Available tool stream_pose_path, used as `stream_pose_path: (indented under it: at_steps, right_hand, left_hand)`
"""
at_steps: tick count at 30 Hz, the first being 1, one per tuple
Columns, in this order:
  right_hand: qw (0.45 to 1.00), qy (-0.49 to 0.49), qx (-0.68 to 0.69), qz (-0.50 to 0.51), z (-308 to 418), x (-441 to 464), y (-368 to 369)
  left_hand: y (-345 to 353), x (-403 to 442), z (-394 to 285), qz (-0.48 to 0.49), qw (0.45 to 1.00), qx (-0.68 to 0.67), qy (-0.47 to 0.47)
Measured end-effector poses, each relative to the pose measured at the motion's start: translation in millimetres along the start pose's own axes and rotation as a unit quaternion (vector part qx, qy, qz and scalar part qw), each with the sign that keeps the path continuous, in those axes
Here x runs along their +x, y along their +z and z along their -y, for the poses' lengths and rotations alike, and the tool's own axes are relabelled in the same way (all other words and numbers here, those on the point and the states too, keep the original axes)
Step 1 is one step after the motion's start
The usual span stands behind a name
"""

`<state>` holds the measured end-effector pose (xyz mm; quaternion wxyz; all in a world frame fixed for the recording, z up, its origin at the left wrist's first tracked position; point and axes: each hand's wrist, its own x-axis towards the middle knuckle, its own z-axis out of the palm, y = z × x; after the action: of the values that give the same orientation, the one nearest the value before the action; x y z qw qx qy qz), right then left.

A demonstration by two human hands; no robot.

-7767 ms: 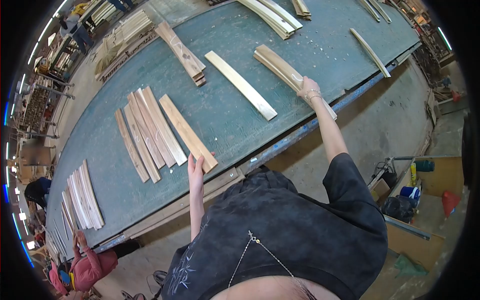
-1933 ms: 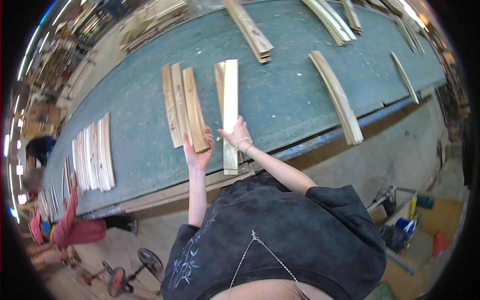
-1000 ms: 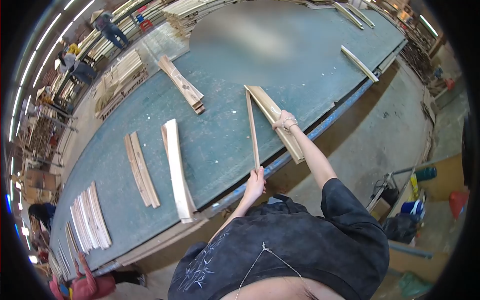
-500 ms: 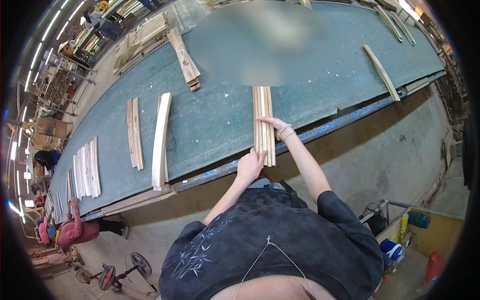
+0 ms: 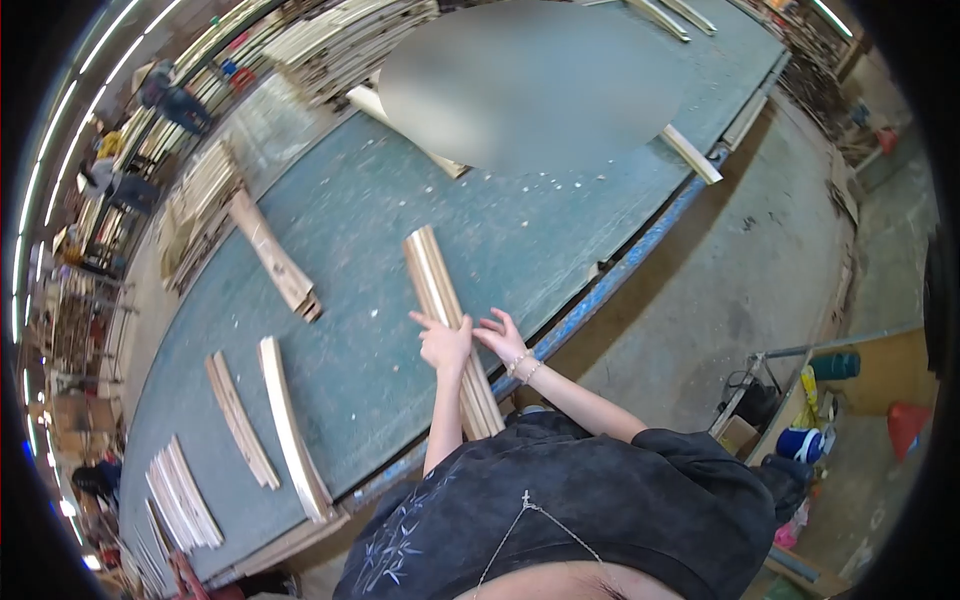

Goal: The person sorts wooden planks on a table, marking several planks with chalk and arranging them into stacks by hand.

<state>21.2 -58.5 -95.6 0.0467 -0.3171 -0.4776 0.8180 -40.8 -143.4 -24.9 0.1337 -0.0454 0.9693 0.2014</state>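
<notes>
Head view: the bundle (image 5: pixel 432 275) lies on the table (image 5: pixel 350 370), slanting from 11 to 5 o'clock, its 5 o'clock end overhanging the edge. Left hand (image 5: pixel 447 345), fingers apart, lies across it; right hand (image 5: pixel 507 340), fingers apart, is at its right side, contact unclear. From the bundle: stack (image 5: pixel 272 255), 10 o'clock; pale strips (image 5: pixel 290 425), 8 o'clock; short strip (image 5: pixel 692 156), 2 o'clock.

Was in woodworking workshop: long green table (image 5: pixel 350 215) with curved wooden strips (image 5: pixel 285 425), stacked timber (image 5: pixel 345 45) behind, bare concrete floor (image 5: pixel 690 300), strip lights (image 5: pixel 65 115) overhead, people (image 5: pixel 170 95) working along my far left.
</notes>
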Motion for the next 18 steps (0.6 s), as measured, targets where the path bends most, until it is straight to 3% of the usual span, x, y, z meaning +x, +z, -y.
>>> stream_pose_path:
  at_steps: [4,6,8,10,11,12,14,16,18]
  right_hand:
    - [0.995,0.075,0.037,0.056,59.7,11.5,-26.3]
    - [0.989,0.104,0.053,0.088,87.0,30.8,-31.1]
    - [0.969,0.184,-0.045,0.158,120.6,39.8,-20.1]
    - [0.942,0.188,-0.074,0.269,154.9,42.9,-11.9]
    - [0.938,0.186,0.005,0.294,168.1,48.5,-14.7]
    - [0.938,0.189,-0.003,0.291,183.0,60.1,-29.7]
    - [0.948,0.066,-0.035,0.309,222.5,93.4,-63.0]
    - [0.95,0.007,-0.062,0.306,264.5,137.6,-92.6]
    - [0.96,-0.117,-0.178,0.183,303.3,169.3,-116.9]
  left_hand:
    - [3.1,25.3,2.4,-0.012,0.997,0.027,0.066]
    - [-0.1,40.6,0.2,0.049,0.982,-0.165,0.078]
    - [-13.0,38.2,-36.3,0.045,0.965,-0.229,0.119]
    - [-26.5,40.1,-85.8,0.038,0.942,-0.296,0.153]
    - [-30.2,46.0,-118.5,0.031,0.931,-0.314,0.185]
    - [-34.9,48.8,-153.8,0.025,0.917,-0.335,0.214]
    - [-34.4,60.0,-217.3,0.057,0.912,-0.351,0.203]
    - [-13.2,93.7,-277.8,0.058,0.856,-0.452,0.245]
    - [4.1,116.4,-330.5,0.079,0.863,-0.434,0.247]
